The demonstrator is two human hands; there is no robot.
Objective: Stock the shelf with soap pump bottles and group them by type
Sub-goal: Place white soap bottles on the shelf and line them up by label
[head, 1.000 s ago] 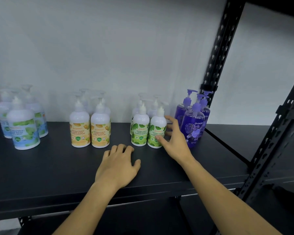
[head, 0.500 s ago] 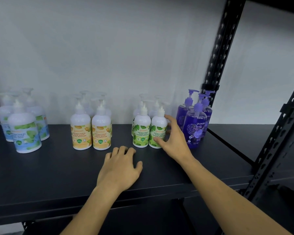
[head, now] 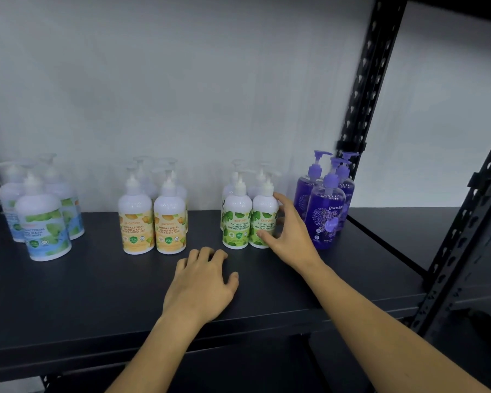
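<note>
Four groups of pump bottles stand along the back of the black shelf (head: 97, 302): blue-green labelled bottles (head: 44, 222) at the left, orange labelled bottles (head: 153, 222), green labelled bottles (head: 237, 219) and purple bottles (head: 325, 211) at the right. My right hand (head: 291, 236) holds the front right green bottle (head: 264, 214), thumb on its label and fingers curved round its right side. In front of the green group, my left hand (head: 201, 285) rests palm down on the shelf and holds nothing.
A black perforated upright (head: 360, 89) rises behind the purple bottles, and another upright (head: 471, 222) stands at the right front. A second black shelf board (head: 408, 234) continues to the right. A white wall backs the shelf.
My right hand has settled closer round the front right green bottle. The left hand stays in place on the shelf.
</note>
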